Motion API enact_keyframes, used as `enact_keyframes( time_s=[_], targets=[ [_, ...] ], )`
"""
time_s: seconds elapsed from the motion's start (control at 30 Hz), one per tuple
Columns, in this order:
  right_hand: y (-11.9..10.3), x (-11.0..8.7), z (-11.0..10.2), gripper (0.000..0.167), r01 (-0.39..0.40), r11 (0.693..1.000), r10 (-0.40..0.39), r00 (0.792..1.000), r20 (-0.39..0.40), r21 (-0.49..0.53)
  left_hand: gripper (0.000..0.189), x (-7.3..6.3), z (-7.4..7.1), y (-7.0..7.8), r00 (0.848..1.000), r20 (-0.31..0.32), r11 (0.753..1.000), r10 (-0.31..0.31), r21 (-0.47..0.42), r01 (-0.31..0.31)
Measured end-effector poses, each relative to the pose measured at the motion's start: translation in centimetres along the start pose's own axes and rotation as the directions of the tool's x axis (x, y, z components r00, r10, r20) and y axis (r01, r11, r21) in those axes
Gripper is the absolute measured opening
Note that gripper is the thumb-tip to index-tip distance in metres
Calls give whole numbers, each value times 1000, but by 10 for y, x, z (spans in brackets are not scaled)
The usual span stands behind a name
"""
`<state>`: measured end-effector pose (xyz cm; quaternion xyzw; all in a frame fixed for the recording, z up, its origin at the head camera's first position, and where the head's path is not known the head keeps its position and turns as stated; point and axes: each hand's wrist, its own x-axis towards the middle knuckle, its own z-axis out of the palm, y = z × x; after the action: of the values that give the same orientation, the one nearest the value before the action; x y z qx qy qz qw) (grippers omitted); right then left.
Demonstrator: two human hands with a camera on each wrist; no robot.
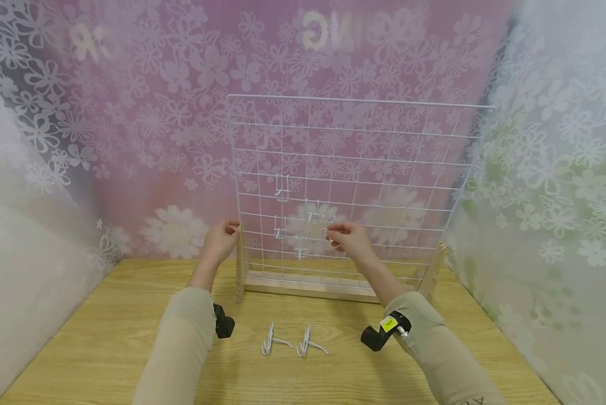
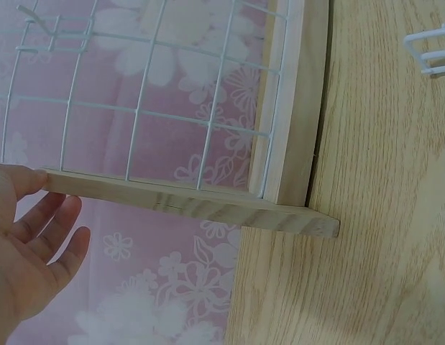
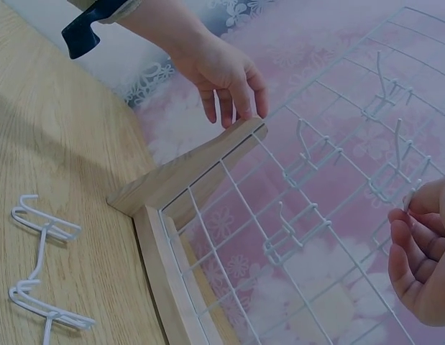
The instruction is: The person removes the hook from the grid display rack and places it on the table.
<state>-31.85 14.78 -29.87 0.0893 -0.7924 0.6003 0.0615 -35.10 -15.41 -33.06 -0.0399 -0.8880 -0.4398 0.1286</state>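
Observation:
A white wire grid panel stands upright in a wooden base. My left hand pinches the top of the base's left wooden side post between thumb and forefinger; its other fingers curl loosely. In front of the grid, right of the middle, my right hand pinches a white wire hook, mostly hidden by the fingers; a small white tip shows in the right wrist view. Several white wire hooks hang on the grid, among them an upper-left hook, a lower-left hook and a lowest hook.
Two white hooks lie on the wooden table in front of the base, a left hook and a right hook. A floral curtain surrounds the table at the back and sides. The right wooden side post stands behind my right forearm.

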Motion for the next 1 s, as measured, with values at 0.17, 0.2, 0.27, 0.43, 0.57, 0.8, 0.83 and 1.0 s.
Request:
enact_keyframes(
  time_s=[0.17, 0.2, 0.27, 0.43, 0.57, 0.8, 0.83, 1.0],
  targets=[
    [-1, -4, -2, 24, 6, 1000, -7, 1000, 15, 29, 31, -1, 1, 0, 1000, -5, 1000, 3, -2, -3],
    [-2, -5, -3, 24, 6, 1000, -6, 1000, 17, 30, 31, -1, 1, 0, 1000, -9, 1000, 4, -3, -4],
    [-4, -7, -3, 24, 5, 999, -6, 1000, 23, 33, 30, -1, 1, 0, 1000, -12, 1000, 6, -4, -6],
    [-7, -11, -4, 27, 21, 999, -22, 999, 35, 35, 29, 0, 1, 0, 1000, -20, 1000, 19, -4, -20],
    [-7, -14, -6, 27, 57, 998, -59, 997, 45, 33, 29, 0, 1, 0, 1000, -20, 1000, 14, -5, -14],
    [-3, -22, -13, 27, 72, 997, -73, 995, 61, 21, 30, 0, 0, 0, 1000, -15, 1000, 17, -1, -17],
    [-2, -22, -14, 27, 74, 997, -75, 995, 62, 19, 30, 0, 0, 0, 1000, -14, 1000, 16, -2, -16],
    [1, -26, -18, 22, 85, 996, -84, 993, 78, -8, 30, -1, 0, 1, 1000, -14, 1000, 13, 1, -13]
  ],
)
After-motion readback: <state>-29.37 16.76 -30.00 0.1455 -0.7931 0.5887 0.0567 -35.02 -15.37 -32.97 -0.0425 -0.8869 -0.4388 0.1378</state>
